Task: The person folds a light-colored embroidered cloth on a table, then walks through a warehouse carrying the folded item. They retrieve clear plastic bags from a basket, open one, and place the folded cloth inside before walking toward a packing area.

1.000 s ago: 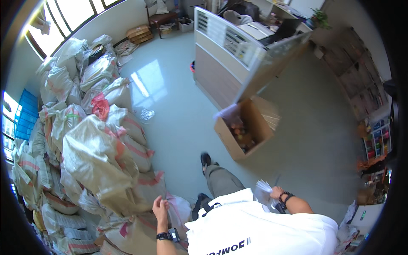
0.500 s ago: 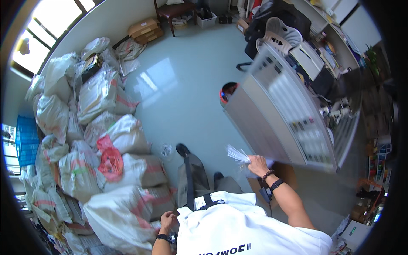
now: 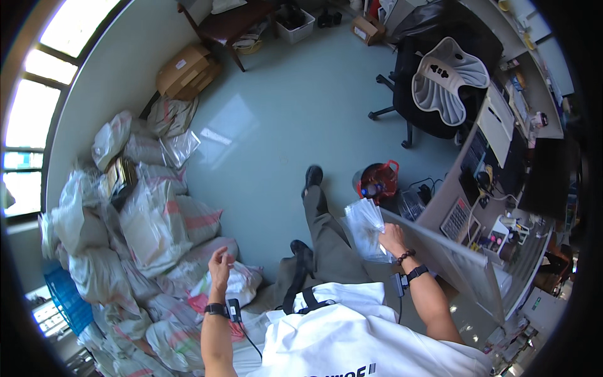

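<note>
In my right hand (image 3: 392, 237), closed at its upper edge, hangs a bundle of clear plastic bags (image 3: 367, 227). It is held over my right leg, beside the end of a desk partition (image 3: 449, 261). My left hand (image 3: 220, 267) is raised in front of the piled white woven sacks (image 3: 157, 226), its fingers apart and slightly curled, with nothing visible in it. Beneath that hand lie a white sack and a pinkish-red bag (image 3: 200, 301). Each wrist wears a dark strap with a small box and cable.
A bin with a red liner (image 3: 378, 181) stands beyond the plastic bags. To the right are a desk with a calculator (image 3: 455, 220) and a black swivel chair (image 3: 433, 88). Cardboard boxes (image 3: 185, 69) and a brown chair (image 3: 229, 25) stand along the far wall.
I have stepped forward past the partition's end, and the bin has come into view. My left hand has risen from my side; the bags in my right hand now hang flatter.
</note>
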Demonstrator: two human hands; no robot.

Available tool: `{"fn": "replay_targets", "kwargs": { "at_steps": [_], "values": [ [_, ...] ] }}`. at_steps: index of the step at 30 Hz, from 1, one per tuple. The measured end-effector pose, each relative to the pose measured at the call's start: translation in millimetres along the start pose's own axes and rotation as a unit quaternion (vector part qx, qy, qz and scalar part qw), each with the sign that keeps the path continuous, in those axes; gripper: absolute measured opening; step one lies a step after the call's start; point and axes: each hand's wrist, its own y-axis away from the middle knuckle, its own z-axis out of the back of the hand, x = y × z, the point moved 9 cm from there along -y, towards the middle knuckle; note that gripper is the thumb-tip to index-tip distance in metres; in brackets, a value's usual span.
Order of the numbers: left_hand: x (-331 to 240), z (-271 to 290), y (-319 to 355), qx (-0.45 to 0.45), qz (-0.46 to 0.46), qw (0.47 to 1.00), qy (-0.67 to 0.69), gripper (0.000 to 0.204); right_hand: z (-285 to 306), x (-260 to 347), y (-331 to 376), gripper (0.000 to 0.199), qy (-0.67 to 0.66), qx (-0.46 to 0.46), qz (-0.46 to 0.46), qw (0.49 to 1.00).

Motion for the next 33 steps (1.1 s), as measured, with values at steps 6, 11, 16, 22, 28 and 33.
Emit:
{"fn": "replay_targets", "kwargs": {
  "at_steps": [6,11,16,22,28,33],
  "values": [
    [-105,-34,-153,0.016,0.051,0.997,-0.049,0.028,9,19,-160,0.028,-0.021,0.022,-0.111,0.993],
    [-158,-100,-252,0.166,0.131,0.967,-0.144,0.032,66,64,-270,0.029,-0.028,0.044,-0.172,0.984],
    [-288,-173,-394,0.208,0.043,0.951,-0.223,0.034,135,150,-398,0.030,-0.195,-0.049,-0.125,0.971],
    [-384,-268,-632,0.246,-0.038,0.926,-0.283,0.037,151,251,-546,0.032,-0.421,-0.071,-0.119,0.896],
    [-447,-361,-874,0.159,-0.108,0.953,-0.233,0.036,95,310,-680,0.028,-0.503,0.024,-0.167,0.848],
    [-477,-422,-1033,0.129,-0.145,0.964,-0.184,0.041,73,309,-754,0.020,-0.578,0.041,-0.160,0.799]
  ]
}}
